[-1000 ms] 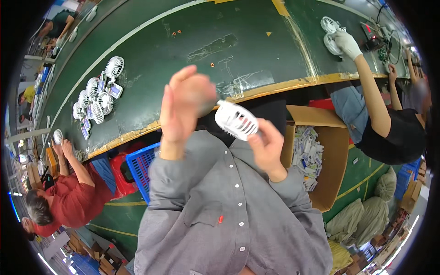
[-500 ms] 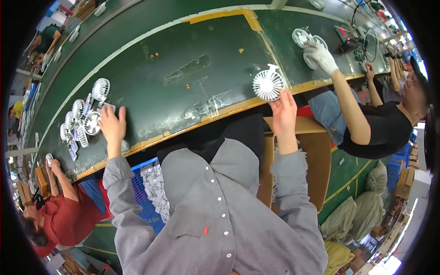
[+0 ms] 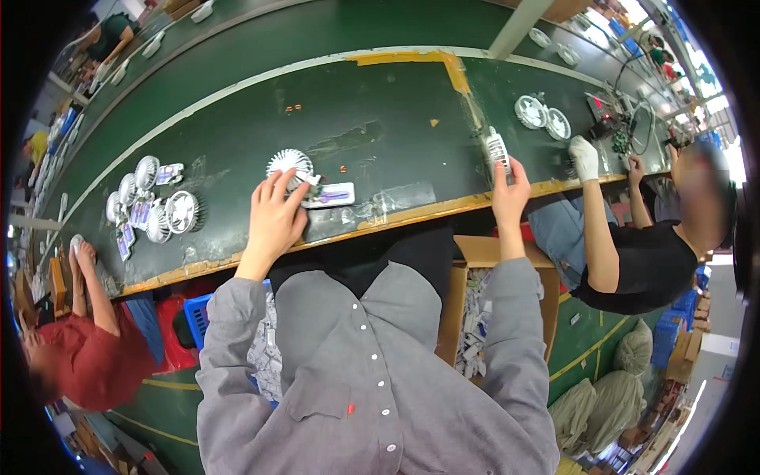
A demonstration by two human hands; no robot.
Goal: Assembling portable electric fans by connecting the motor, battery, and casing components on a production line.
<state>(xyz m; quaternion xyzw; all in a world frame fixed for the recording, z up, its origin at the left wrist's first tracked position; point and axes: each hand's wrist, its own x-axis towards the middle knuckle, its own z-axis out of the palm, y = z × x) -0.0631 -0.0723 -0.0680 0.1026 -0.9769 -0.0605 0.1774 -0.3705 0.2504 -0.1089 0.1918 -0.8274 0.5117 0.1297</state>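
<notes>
1. Head view: I judge this a two-handed handling step; the next move calls for a sure grip.
2. My left hand [image 3: 277, 212], fingers apart, touches the left fan [image 3: 288, 162] at twelve o'clock; I can't tell whether it grips.
3. My right hand [image 3: 512, 190] pinches the right fan [image 3: 497, 149] at eleven.

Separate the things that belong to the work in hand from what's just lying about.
In the work:
- white fan under the left hand
- white slotted piece held in the right hand
- cluster of similar white fans at the left, probably

Just lying about, it seems:
- copper-coloured bits
- small yellow scrap
- yellow tape stuck down beyond the hands
</notes>
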